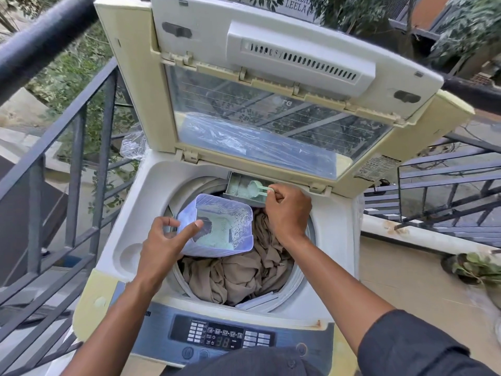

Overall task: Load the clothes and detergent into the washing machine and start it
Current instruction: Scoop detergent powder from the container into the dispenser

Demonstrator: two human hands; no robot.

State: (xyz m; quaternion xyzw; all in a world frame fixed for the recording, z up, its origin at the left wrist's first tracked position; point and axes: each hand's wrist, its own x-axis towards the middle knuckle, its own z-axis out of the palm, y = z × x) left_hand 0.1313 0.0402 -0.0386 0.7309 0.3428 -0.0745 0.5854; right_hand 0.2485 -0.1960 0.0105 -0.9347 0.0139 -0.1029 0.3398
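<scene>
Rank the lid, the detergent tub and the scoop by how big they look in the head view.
1. lid, by far the largest
2. detergent tub, held by the left hand
3. scoop, pinched by the right hand

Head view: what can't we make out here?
- Drum under the clothes: hidden by the clothes and the powder box.
- Control panel button labels: too small to read.
- Right hand grip on the scoop: handle end covered by fingers.
- Sign at the top edge: cut off.
</scene>
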